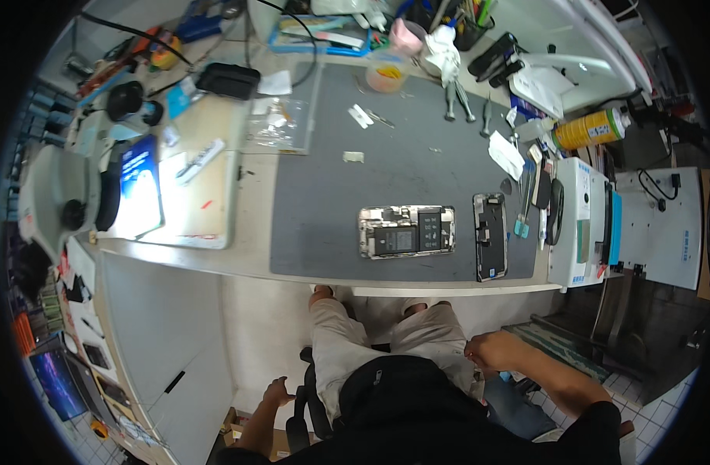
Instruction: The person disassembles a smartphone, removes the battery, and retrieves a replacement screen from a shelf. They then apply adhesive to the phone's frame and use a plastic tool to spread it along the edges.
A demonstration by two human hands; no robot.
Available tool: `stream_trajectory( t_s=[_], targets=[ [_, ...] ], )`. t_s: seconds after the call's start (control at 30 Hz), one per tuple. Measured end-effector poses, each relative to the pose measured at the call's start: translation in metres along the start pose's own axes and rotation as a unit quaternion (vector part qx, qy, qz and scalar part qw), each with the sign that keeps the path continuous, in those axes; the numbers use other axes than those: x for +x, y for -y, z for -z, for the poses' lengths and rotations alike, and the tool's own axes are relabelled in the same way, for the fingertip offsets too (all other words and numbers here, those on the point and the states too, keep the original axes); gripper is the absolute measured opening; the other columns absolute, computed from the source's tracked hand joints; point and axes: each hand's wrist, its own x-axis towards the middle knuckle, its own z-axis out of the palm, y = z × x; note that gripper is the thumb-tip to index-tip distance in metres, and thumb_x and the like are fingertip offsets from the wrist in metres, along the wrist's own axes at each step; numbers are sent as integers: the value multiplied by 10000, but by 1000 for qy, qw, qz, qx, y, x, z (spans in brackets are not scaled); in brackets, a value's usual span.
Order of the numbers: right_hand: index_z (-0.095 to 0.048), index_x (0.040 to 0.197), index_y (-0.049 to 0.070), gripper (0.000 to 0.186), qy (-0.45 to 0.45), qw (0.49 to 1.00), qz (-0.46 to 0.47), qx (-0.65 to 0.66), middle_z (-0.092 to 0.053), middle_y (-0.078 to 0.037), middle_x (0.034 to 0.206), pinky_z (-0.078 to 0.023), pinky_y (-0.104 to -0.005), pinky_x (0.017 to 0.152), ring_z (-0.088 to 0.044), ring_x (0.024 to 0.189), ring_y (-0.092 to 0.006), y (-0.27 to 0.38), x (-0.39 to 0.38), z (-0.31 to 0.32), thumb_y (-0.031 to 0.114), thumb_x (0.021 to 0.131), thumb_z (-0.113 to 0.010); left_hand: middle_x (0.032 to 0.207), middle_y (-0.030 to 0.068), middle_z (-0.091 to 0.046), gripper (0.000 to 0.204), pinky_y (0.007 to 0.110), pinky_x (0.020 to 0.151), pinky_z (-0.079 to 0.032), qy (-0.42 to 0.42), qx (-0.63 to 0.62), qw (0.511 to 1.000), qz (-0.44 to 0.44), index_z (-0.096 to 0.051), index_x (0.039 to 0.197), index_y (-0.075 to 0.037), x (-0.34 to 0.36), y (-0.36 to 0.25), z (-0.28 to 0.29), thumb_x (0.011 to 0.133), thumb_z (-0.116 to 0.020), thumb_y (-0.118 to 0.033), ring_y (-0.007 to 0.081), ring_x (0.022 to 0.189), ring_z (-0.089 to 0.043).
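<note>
My left hand (277,391) hangs below the bench beside the chair armrest (297,422). Its fingers look loosely stretched, with nothing seen in them. By my right thigh, next to the light trousers (421,337), my right hand (491,351) is closed with curled fingers; what they hold, if anything, is hidden. Neither hand touches the bench. An opened phone body (407,232) with black battery and bare inner parts lies on the grey mat (316,209). To its right rests a separate phone screen (491,236), its dark inner side up.
Tweezers (381,118), small white strips (360,116) and a plastic cup (386,71) lie farther back. A microscope-like device (68,182) stands left by a bright blue-white screen (142,190). Screwdrivers (457,101), a yellow spray can (590,129) and a white machine (580,225) line the right side.
</note>
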Motion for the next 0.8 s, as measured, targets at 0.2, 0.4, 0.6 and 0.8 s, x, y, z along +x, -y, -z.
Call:
stream_trajectory(
  t_s=[0.2, 0.4, 0.6, 0.8],
  targets=[
    [-715, 1073, 137, 232, 26, 995, -73, 64, -735, -128, 1003, -547, -483, 761, -697, 881, -368, -83, 5, -93, 247, 948, -553, 1583, 213, -328, 1213, 536, 1136, -418, -65, 40, 996, -56, -225, 1587, -142, 52, -60, -40, 634, -936, -385, 436, 1459, -309],
    [-733, 1108, 165, 237, 86, 965, -239, 60, -757, -83, 1026, -565, -425, 799, -712, 934, -323, -125, -21, -158, 252, 910, -635, 1447, 216, -510, 1187, 487, 1080, -479, 25, -4, 991, -134, -285, 1555, -127, 111, -62, -51, 590, -944, -335, 419, 1330, -497],
    [-727, 1107, 155, 215, 31, 970, -216, 111, -748, -97, 1051, -559, -433, 832, -705, 974, -315, -88, -14, -143, 206, 920, -635, 1323, 207, -619, 894, 483, 1004, -517, 53, -5, 983, -177, -464, 1452, -127, 109, -85, -16, 679, -870, -318, 444, 1204, -592],
    [-708, 1092, 136, 197, -57, 981, -117, 145, -738, -98, 997, -570, -427, 761, -713, 879, -315, 4, 24, -105, 164, 902, -662, 1301, 203, -636, 791, 479, 990, -521, 93, 0, 971, -219, -515, 1406, -129, 134, -59, -3, 712, -833, -335, 431, 1181, -608]
  ],
)
